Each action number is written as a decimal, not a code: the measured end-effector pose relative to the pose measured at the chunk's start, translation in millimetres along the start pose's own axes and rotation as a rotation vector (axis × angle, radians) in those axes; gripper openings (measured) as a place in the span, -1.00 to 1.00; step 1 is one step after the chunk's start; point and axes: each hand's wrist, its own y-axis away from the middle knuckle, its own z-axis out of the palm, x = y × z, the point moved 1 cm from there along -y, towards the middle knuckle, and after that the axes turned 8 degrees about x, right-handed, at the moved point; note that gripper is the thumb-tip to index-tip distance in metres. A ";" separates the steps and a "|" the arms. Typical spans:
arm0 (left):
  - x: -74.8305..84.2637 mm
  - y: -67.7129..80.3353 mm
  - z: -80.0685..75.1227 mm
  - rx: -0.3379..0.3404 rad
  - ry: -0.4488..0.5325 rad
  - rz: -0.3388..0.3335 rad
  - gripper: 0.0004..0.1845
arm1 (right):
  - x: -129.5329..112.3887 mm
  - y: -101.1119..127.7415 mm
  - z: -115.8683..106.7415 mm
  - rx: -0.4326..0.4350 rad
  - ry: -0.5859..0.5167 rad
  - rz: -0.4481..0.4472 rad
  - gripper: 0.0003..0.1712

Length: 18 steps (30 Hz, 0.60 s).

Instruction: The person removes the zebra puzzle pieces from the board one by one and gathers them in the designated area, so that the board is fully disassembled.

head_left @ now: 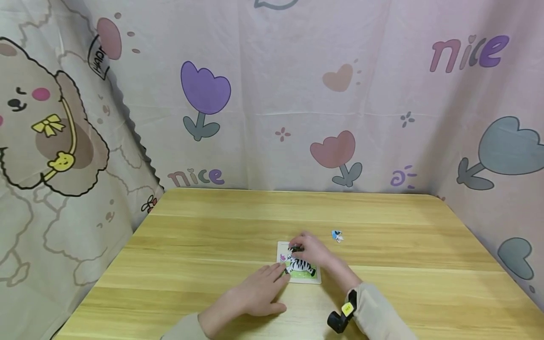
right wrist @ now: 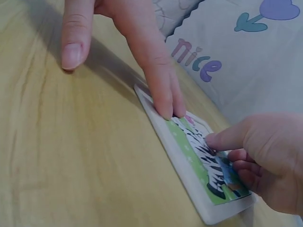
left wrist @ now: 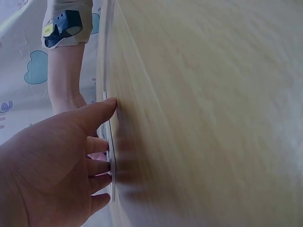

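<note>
Left hand: my left hand [head_left: 257, 295] lies flat on the wooden table [head_left: 191, 245], fingers straight and a little spread. Its fingertips [left wrist: 105, 166] touch the near left edge of the zebra puzzle board [head_left: 302, 278]. It holds nothing.

Right hand: my right hand [head_left: 313, 250] is over the far part of the board, fingers extended downward. In the right wrist view the fingers [right wrist: 163, 97] press down on the board's picture near its edge, while the thumb hangs free above the table beside them. I see nothing pinched between them.

Puzzle board: it lies flat on the table between my two hands, directly under the right one. It has a white frame with a green ground and a black-and-white zebra.

Loose piece: a small blue and white piece [head_left: 337, 235] lies on the table just beyond my right hand, apart from the board.

Backdrop: a pink printed cloth [head_left: 297, 94] with tulips and hearts hangs behind the table.
</note>
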 end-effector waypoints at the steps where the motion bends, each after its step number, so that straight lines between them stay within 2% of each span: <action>1: -0.1 0.0 0.1 0.000 -0.001 -0.001 -0.24 | -0.9 -0.7 -0.2 -0.005 0.006 0.008 -0.74; 10: -0.5 0.5 -0.5 0.000 0.005 -0.004 -0.24 | -5.4 -5.3 3.2 0.001 0.016 0.072 -0.88; 18: -1.2 0.7 1.2 0.015 -0.001 0.006 -0.27 | -4.8 -4.4 5.2 0.004 0.004 0.099 -0.88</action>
